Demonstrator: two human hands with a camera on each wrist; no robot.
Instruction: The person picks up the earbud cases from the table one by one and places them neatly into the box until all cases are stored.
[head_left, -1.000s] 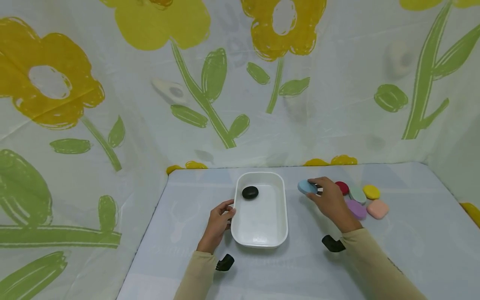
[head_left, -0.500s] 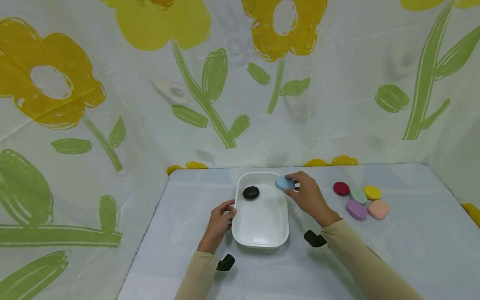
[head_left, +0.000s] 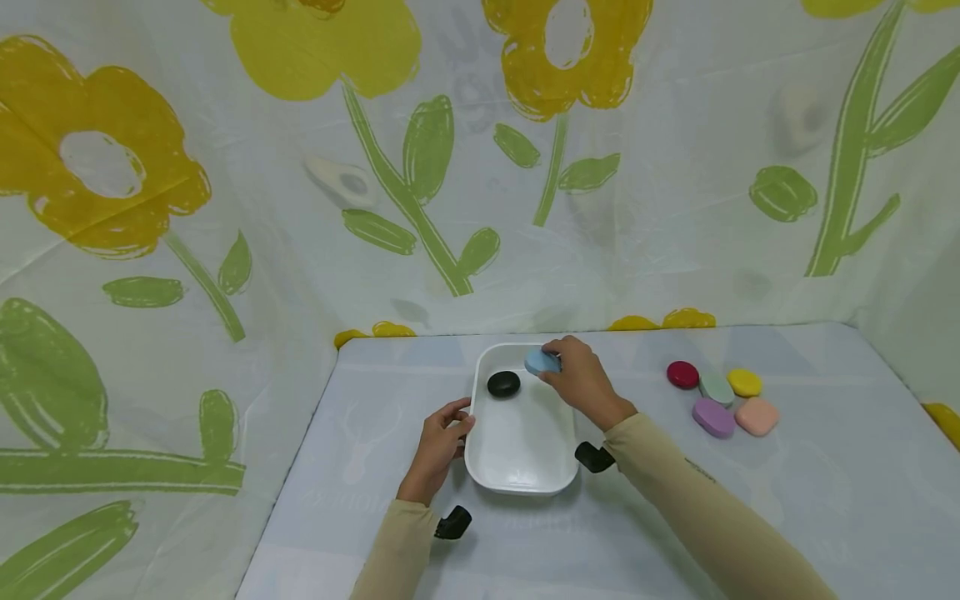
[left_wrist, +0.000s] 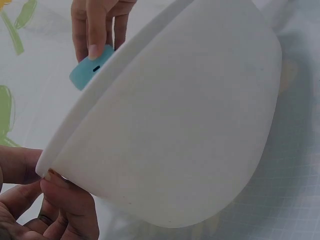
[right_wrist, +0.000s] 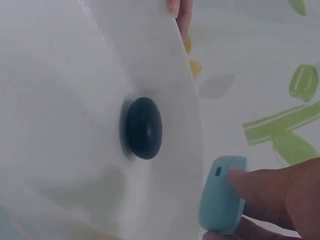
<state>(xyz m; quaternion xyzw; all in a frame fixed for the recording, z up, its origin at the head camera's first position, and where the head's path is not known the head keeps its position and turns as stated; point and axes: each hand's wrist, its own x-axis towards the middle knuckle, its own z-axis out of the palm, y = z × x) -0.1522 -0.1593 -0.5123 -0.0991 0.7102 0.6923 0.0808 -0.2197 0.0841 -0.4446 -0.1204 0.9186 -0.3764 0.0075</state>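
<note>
A white rectangular tub (head_left: 480,450) (left_wrist: 200,125) (right_wrist: 60,100) sits on the table with a black oval pebble (head_left: 503,384) (right_wrist: 144,127) inside at its far end. My right hand (head_left: 576,379) pinches a light blue oval piece (head_left: 542,362) (left_wrist: 90,70) (right_wrist: 222,200) and holds it over the tub's far end, just right of the black pebble. My left hand (head_left: 440,442) (left_wrist: 50,205) grips the tub's left rim with curled fingers.
To the right on the table lie several oval pieces: red (head_left: 682,374), pale green (head_left: 716,388), yellow (head_left: 745,382), purple (head_left: 712,417) and pink (head_left: 757,417). Floral cloth walls close in the back and sides. The table's left edge runs close to my left hand.
My right hand carried the blue piece leftward from beside the pile to over the tub's far end. The left hand stayed on the rim.
</note>
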